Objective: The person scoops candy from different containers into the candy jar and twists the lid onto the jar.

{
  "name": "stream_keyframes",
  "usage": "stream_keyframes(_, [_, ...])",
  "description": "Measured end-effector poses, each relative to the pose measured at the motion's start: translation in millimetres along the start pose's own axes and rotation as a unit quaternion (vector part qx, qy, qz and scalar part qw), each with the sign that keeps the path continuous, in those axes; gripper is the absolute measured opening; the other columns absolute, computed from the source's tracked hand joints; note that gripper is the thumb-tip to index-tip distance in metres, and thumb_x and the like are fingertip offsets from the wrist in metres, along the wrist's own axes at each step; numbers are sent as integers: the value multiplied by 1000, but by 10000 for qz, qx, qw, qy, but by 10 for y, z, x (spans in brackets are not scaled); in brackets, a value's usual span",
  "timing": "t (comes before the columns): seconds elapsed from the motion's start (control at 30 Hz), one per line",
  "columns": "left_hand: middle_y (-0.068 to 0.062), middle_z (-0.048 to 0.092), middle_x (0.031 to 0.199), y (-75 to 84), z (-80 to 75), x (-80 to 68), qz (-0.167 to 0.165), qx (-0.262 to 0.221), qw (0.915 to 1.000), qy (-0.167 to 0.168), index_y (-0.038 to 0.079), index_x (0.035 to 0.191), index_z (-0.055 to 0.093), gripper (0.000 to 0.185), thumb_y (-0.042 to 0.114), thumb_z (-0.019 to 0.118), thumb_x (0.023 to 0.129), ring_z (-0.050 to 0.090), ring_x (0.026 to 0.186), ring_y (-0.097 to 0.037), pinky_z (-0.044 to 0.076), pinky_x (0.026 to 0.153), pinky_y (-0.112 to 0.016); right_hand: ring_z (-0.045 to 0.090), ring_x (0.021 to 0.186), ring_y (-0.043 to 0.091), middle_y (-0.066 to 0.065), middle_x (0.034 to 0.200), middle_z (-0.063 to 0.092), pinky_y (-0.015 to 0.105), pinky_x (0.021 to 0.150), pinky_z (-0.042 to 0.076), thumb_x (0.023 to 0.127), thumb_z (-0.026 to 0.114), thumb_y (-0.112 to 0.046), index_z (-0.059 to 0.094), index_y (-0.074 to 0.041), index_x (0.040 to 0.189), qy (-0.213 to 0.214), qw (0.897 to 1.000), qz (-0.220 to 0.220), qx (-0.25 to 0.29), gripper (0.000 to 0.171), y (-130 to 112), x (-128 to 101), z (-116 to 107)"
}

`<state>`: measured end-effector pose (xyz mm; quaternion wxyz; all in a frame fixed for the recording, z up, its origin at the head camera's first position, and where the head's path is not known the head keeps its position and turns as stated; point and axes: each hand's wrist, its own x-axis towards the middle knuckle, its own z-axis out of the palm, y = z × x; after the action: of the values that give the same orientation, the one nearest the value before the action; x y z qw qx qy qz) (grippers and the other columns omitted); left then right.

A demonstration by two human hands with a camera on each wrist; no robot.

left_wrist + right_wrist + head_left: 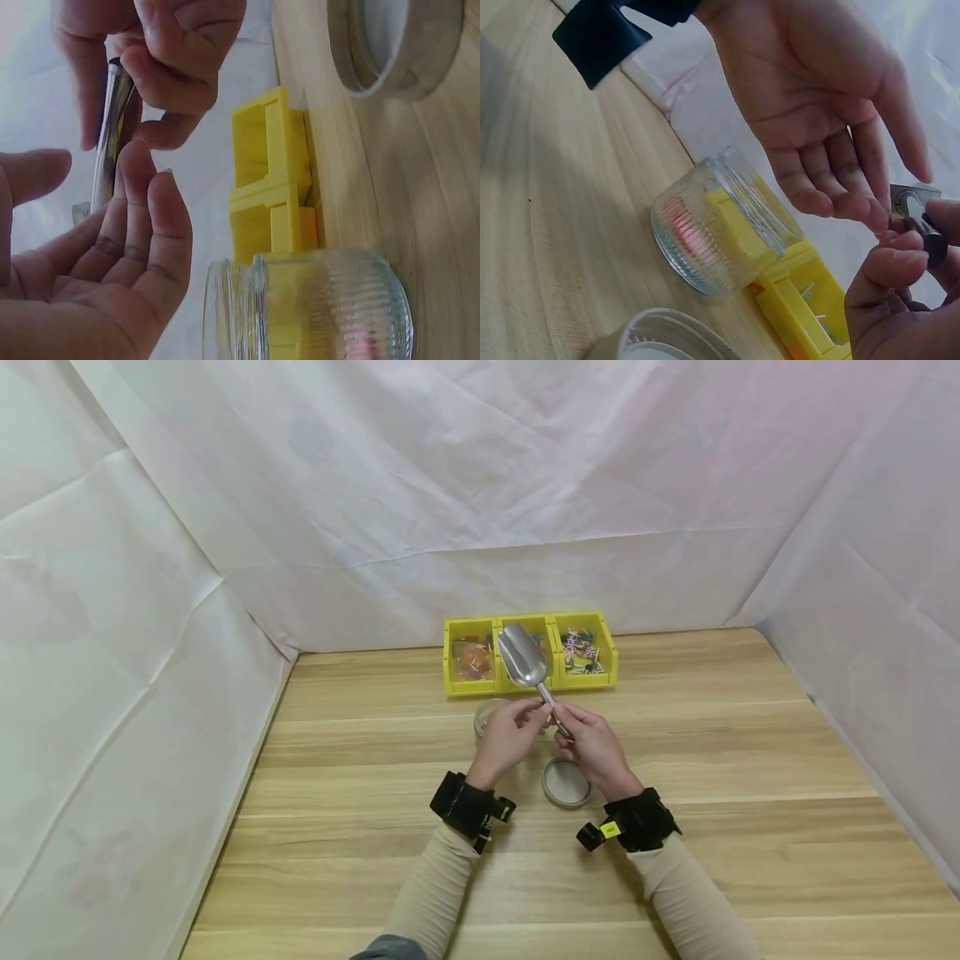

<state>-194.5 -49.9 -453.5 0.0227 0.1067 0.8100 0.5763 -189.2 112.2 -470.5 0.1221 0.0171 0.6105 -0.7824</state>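
Observation:
A metal scoop [521, 656] is held up in front of me, its bowl overlapping the middle yellow bin in the head view. My right hand [596, 747] grips the scoop's handle [112, 131] near its end. Close by the handle is my left hand [506, 743], its fingers loosely extended and the thumb apart. Behind the left hand stands a clear ribbed glass jar [697, 232], uncapped and partly hidden in the head view. Something reddish shows through its wall. A round lid [566, 783] lies on the table between my wrists.
Three joined yellow bins [531, 687] stand at the table's back edge. The left one contains orange pieces [474, 660]; the right one contains small multicoloured sticks [581, 652]. White cloth [480, 485] walls off the back and sides of the wooden table [337, 827].

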Motion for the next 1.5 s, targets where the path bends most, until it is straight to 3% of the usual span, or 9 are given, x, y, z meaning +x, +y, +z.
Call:
stream_keyframes(0.27, [-5,72,83,11,66,14,93,93,9998,172,8,105,74,27,30,59,100,68,73,-18,54,61,-24,36,55,4,-1,88,51,17,46,29,108,41,-24,51,-8,144,148,9999,33,-8,41,65,-7,114])
stream_keyframes(0.5, [-2,64,73,-2,119,14,23,156,9983,561,8,91,71,29,31,57,101,53,60,-9,42,52,-21,35,55,4,-3,89,47,16,48,29,106,45,-33,51,-17,145,271,9996,55,-61,43,113,-21,175])
stream_keyframes(0.67, [-2,69,78,5,125,-5,-123,15,9972,733,8,93,72,29,31,57,101,59,66,-10,48,57,-23,34,55,6,-2,87,45,18,50,28,105,46,-36,50,-20,146,102,9995,-3,-284,44,121,-37,177])
stream_keyframes(0.93, [-5,74,86,-39,102,-20,26,82,9971,761,7,98,72,27,30,58,101,66,73,-11,53,64,-24,35,58,8,0,92,51,19,52,30,106,46,-34,50,-25,146,-95,9982,48,-589,42,105,-47,159])
stream_keyframes(1.17, [2,60,65,-72,57,-29,-108,-36,9967,798,5,97,69,28,29,56,102,48,56,-9,36,51,-20,39,58,6,-3,82,48,19,50,32,104,52,-30,52,-24,145,-198,9986,-64,-496,42,101,-52,154])
stream_keyframes(1.27, [3,56,62,-87,27,-28,-108,-30,9963,847,4,98,69,28,29,56,102,46,54,-9,34,49,-20,44,60,6,-3,85,53,18,51,35,103,53,-30,52,-23,145,-231,9984,-105,-509,43,104,-48,148])
stream_keyframes(1.37, [2,61,64,-111,-1,-33,-135,-145,9963,841,4,98,69,28,29,57,101,49,54,-7,37,50,-20,47,61,6,-1,89,56,18,51,38,103,54,-30,53,-21,144,-239,9982,-82,-551,42,103,-42,137])
stream_keyframes(1.5, [-9,72,76,-149,-50,-47,-224,-768,9941,739,-1,99,67,26,23,57,102,66,63,-11,53,57,-25,50,63,8,2,94,58,18,52,41,104,53,-27,56,-15,141,-235,9973,-14,-690,39,89,-33,106])
